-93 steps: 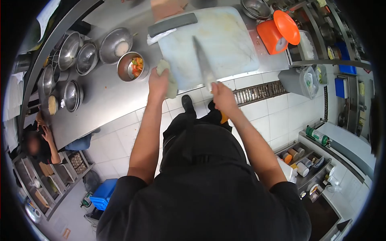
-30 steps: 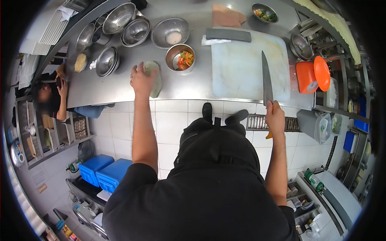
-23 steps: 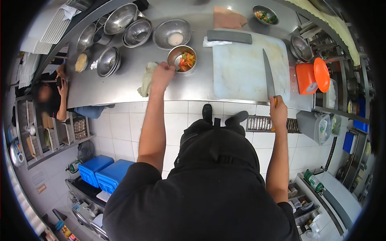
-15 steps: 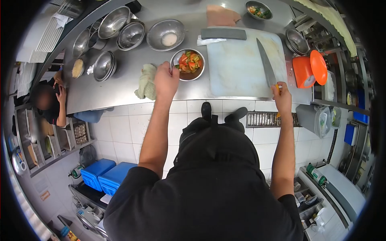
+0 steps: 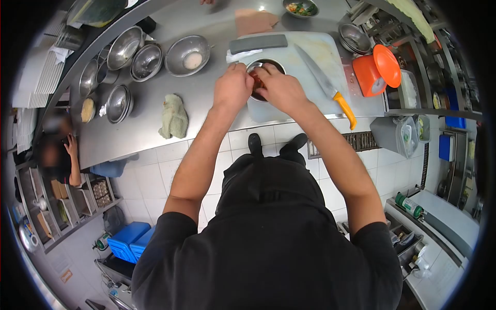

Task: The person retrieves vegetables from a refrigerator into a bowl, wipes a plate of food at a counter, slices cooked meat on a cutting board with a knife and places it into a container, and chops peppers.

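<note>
A small steel bowl (image 5: 278,64) of red chopped vegetables (image 5: 256,82) sits at the left edge of the white cutting board (image 5: 310,103). My left hand (image 5: 233,88) is closed on its left rim. From the right, my right hand (image 5: 283,90) reaches over the bowl, its bent fingers down inside among the vegetables; what they pinch is hidden. A large knife (image 5: 316,72) with a yellow-orange handle (image 5: 345,109) lies on the board to the right of my hands, handle over the front edge. A grey sharpening stone (image 5: 258,44) lies along the board's back edge.
Several steel bowls (image 5: 147,62) stand at the left, with a larger bowl (image 5: 187,56) nearer. A green cloth (image 5: 174,116) lies by the front edge. An orange scale (image 5: 369,75) stands right of the board. A co-worker's arm (image 5: 74,160) is at far left; another person's hand (image 5: 206,1) shows on top.
My right hand has let go of the knife, now lying on the board, and has come over into the bowl. The bowl has shifted right, onto the board's edge. Another hand appears at the top.
</note>
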### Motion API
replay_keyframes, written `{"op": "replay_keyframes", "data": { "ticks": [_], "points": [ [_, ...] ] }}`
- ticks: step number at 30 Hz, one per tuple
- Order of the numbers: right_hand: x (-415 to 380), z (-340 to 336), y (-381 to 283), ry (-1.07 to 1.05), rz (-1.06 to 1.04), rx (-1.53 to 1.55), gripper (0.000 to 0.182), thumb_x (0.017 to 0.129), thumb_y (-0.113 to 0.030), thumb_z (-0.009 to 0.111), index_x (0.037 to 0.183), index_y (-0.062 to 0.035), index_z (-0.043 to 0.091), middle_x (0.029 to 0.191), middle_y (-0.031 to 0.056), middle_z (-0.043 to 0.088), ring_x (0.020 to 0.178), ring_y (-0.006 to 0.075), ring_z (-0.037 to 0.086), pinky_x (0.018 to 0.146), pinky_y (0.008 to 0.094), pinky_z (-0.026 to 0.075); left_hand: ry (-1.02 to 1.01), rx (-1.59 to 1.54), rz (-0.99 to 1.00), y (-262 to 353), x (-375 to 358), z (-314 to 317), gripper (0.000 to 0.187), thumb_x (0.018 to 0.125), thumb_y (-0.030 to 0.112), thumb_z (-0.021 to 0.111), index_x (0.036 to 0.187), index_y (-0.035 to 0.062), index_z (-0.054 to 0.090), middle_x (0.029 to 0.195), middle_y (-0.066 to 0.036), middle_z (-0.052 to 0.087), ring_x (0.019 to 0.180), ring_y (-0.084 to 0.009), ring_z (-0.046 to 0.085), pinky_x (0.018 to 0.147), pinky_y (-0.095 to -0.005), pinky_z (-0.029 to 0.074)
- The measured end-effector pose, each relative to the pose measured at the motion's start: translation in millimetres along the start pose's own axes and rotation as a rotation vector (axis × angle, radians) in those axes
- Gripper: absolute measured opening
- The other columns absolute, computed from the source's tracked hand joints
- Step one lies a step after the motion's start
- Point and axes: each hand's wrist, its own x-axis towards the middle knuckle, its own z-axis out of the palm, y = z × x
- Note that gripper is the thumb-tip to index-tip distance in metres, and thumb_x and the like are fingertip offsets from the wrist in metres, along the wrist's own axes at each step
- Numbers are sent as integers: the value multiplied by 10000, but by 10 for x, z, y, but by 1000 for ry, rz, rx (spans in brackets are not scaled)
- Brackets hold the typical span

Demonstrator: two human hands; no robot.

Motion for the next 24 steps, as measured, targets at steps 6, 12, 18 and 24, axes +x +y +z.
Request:
{"op": "replay_keyframes", "data": {
  "ticks": [6,12,18,24],
  "points": [
    [341,192,144,-331,128,-226,314,977,-173,581,1263,-74,661,1276,158,697,1008,343,749,861,437,608,-21,32,64,118,149,120,156,912,141,619,946,-11,636,970,-217,681,842,-423,691,758,-524,573],
    [455,154,212,-471,155,-227,246,977,-173,569,1107,-72,752,1154,143,762,1031,321,750,879,436,601,-23,51,40,185,206,199,161,905,144,629,956,-9,641,978,-221,686,860,-414,706,761,-527,582],
    [461,-157,232,-503,56,-257,237,947,-149,590,1064,-65,777,1116,169,765,1031,336,746,886,440,596,-26,85,-6,179,273,226,188,915,161,647,1005,-4,647,1030,-232,684,837,-417,719,738,-508,597],
    [447,-161,423,-467,10,-192,227,882,-81,623,1050,-58,774,1082,185,757,1018,368,735,891,455,591,-38,95,-46,100,401,318,213,936,191,632,1027,0,651,1077,-241,681,841,-416,727,750,-505,602]
  ]
}}
